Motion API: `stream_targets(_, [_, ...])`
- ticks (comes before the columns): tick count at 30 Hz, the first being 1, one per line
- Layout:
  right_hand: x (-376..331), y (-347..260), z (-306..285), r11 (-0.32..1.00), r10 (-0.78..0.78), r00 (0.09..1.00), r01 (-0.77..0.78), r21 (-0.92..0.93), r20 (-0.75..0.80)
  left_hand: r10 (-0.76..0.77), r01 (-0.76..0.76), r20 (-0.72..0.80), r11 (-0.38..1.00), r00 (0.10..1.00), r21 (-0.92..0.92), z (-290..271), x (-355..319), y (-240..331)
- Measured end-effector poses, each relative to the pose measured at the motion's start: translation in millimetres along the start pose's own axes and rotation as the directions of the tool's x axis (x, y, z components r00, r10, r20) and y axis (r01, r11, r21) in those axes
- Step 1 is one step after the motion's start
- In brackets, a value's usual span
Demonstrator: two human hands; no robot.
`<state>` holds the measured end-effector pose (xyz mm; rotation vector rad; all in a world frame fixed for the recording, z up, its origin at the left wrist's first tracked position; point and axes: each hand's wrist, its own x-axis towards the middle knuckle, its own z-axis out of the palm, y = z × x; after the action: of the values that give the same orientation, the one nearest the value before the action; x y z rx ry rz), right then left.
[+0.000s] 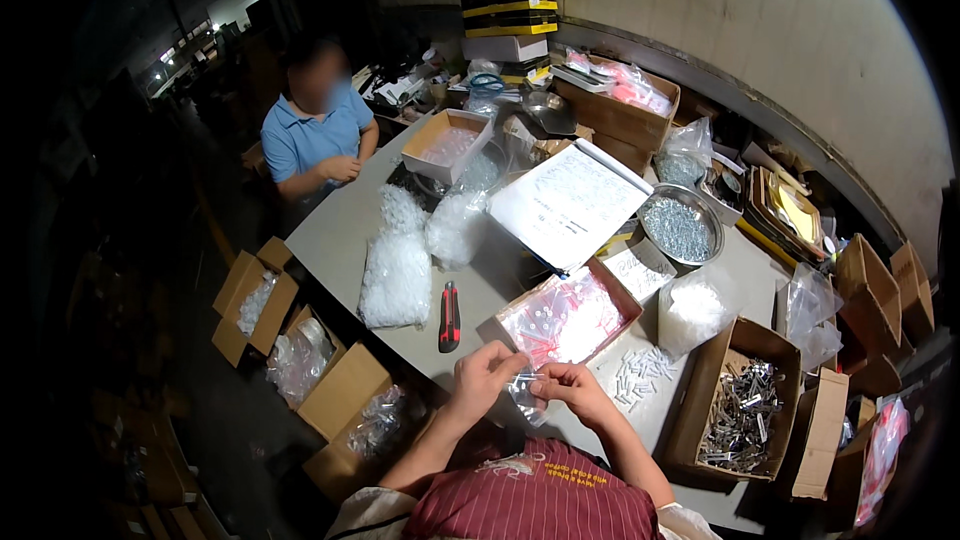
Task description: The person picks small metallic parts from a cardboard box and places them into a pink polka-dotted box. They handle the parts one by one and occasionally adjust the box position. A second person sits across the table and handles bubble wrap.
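Observation:
At the table's near edge, my left hand (482, 378) pinches the upper left side of a small clear plastic bag (526, 402). My right hand (574, 392) grips the same bag from the right, thumb and fingers pressed together. Something shiny seems to lie inside it, too small to make out. Just beyond my hands stands an open cardboard box (622, 292) holding small clear packets with red parts (565, 318). Right of my right hand, a loose pile of small white plastic pieces (640, 377) lies on the table (462, 372).
A red-and-black utility knife (449, 318) lies left of the box, beside bags of white pieces (395, 275). A clipboard (570, 202) rests behind. Metal bowl of screws (682, 224) and carton of metal parts (742, 410) stand right. A person in blue (315, 140) sits across; open cartons (345, 390) stand below left.

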<state>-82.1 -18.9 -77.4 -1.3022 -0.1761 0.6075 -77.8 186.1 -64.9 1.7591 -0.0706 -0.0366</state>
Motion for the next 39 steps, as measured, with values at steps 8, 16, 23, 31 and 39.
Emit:
stream_targets(8, [17, 53, -6, 0.992, -0.055, 0.998, 0.050, -0.114, -0.043, 0.156, -0.158, 0.039, 0.986, 0.987, 0.059, -2, -1, -16])
stream_targets(16, [-3, -11, 2, 0.590, -0.634, 0.771, 0.424, -0.687, -0.069, 0.077, -0.076, 0.005, 0.972, 0.997, 0.220, 6, -10, -36])
stream_targets(23, [-14, -19, 7, 0.488, -0.632, 0.774, 0.419, -0.766, 0.021, 0.128, -0.176, 0.208, 0.957, 0.970, 0.229, 12, -12, -35])
stream_targets(31, [-13, -9, 8, 0.352, -0.540, 0.833, 0.355, -0.866, 0.121, 0.212, -0.251, 0.185, 0.942, 0.960, 0.222, 10, -7, -44])
stream_targets(39, [-9, 18, -5, 0.348, -0.352, 0.914, 0.327, -0.878, 0.201, 0.233, -0.318, 0.246, 0.858, 0.941, 0.403, 6, -13, -42])
